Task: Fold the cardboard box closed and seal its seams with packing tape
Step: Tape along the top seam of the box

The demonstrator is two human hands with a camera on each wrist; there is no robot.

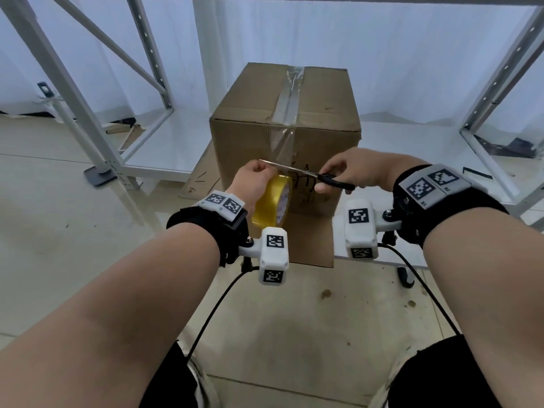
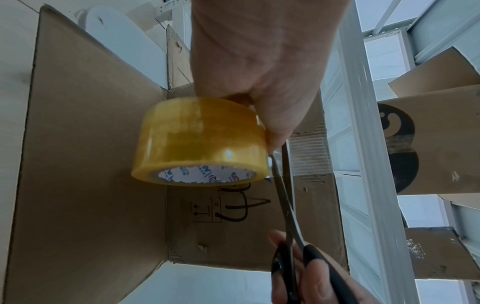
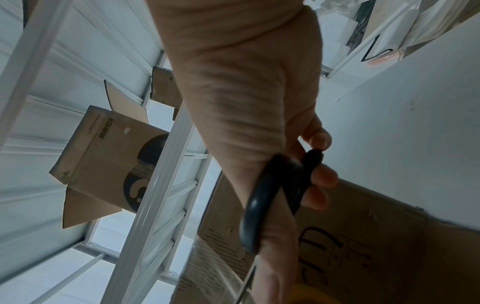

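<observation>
two hands before taped box, tape roll, scissors, metal shelving behind

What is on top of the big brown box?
A strip of clear tape runs along the middle seam of the cardboard box and down its front. What is inside stays hidden, because the flaps are shut.

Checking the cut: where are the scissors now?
Head view, centre: the scissors are in the right hand, blades reaching left across the box front, above the tape roll.
</observation>
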